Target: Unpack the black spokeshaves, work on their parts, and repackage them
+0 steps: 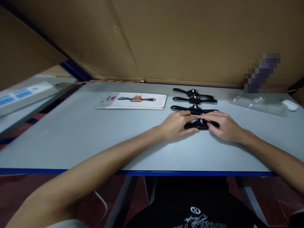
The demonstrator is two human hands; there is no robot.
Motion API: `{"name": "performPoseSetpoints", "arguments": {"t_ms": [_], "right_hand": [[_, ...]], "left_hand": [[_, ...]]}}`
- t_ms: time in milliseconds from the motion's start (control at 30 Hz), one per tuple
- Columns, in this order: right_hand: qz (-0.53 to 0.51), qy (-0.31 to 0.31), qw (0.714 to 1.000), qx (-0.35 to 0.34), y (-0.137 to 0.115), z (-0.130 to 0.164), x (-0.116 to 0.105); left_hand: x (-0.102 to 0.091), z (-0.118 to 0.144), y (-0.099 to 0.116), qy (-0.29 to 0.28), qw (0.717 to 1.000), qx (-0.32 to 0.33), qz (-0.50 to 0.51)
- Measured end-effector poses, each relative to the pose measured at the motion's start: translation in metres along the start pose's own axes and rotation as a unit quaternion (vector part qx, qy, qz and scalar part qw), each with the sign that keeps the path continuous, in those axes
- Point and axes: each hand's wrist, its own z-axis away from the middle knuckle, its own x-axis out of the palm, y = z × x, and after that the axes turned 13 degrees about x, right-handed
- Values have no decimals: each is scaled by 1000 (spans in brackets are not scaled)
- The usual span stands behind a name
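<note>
A black spokeshave [203,125] with a silver screw at its centre lies nearest me on the table. My left hand [177,125] is closed around its left handle, the thumb along the front edge. On the other side, my right hand [224,125] grips the right handle, its fingertips close to the silver screw. Just behind, another spokeshave [195,109] lies parallel, partly covered by my fingers. Farther back rest a third spokeshave [194,100] and one more black spokeshave [193,93], set slightly askew and close together.
Left of the tools lie stacked cards [136,102] printed with a spokeshave picture. A clear plastic bag [258,104] and a white rounded object [290,105] sit at right. Cardboard panels [178,41] close off the back, with thin wires along their foot. A box [23,96] stands far left.
</note>
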Motion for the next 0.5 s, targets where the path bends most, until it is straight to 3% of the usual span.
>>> {"name": "performPoseSetpoints", "arguments": {"t_ms": [500], "right_hand": [[-3,-3,1000,9,-1,0,-1]], "left_hand": [[0,0,1,1,1000,4,-10]]}}
